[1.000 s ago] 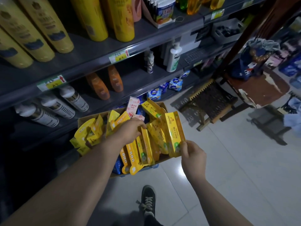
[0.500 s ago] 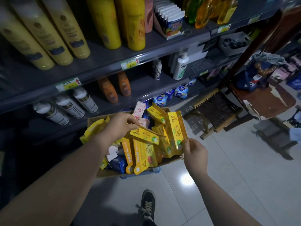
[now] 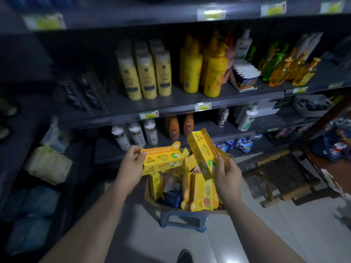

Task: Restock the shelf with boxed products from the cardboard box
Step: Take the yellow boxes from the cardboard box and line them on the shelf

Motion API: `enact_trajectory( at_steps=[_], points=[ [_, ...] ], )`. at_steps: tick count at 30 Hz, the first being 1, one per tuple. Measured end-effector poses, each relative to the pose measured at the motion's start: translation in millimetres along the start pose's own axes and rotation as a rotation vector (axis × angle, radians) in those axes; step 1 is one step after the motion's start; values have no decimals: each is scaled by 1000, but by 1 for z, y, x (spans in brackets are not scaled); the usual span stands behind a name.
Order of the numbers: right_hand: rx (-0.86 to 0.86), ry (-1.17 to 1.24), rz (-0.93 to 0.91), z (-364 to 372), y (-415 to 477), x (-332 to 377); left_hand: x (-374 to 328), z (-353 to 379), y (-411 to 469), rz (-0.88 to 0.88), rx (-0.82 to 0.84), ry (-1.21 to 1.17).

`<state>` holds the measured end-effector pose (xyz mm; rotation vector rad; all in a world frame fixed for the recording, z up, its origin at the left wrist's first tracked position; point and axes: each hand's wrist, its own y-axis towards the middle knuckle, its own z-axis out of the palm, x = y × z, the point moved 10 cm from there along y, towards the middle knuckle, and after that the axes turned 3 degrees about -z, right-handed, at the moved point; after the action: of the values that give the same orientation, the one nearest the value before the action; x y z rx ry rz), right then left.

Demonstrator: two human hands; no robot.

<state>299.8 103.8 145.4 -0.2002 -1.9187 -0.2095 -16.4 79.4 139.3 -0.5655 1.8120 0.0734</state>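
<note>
1. Dim shop aisle: a dark grey shelf [image 3: 171,109] spans the upper half of frame, with yellow bottles [image 3: 144,76] on the middle board and white and orange ones on the board below
2. cardboard box [image 3: 150,196] sits bottom centre on a blue stool [image 3: 182,219], full of loose yellow cartons
3. left hand [image 3: 131,164], centre frame: fingers [image 3: 139,150] curled round one end of the flat carton [image 3: 163,162], which is held level above the box's left side
4. right hand [image 3: 227,173], just right of centre: fingers [image 3: 220,162] wrapped round the lower end of the tilted carton [image 3: 201,149], whose top end points up-left toward the shelf
5. Change vs a second ago: both hands were down in the box, left rummaging, right gripping a carton at the box's right edge. Now both are raised clear with one carton each, and the view has swung up from the box to the shelf
6. Read: pick looks done, placement comes next. Neither carton is on a board yet, and the box is well stocked, so plenty is left. No matching yellow cartons visible on the boards, so can't tell the target slot
</note>
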Motion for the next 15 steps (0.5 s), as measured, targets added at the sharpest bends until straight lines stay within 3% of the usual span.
enact_trajectory(
  at_steps=[6, 15],
  points=[
    [169, 146, -127, 68, -59, 75, 16, -117, -65, -33, -274, -203],
    [442, 313, -52, 164, -163, 147, 52, -261, -168, -142, -507, -476]
  ],
)
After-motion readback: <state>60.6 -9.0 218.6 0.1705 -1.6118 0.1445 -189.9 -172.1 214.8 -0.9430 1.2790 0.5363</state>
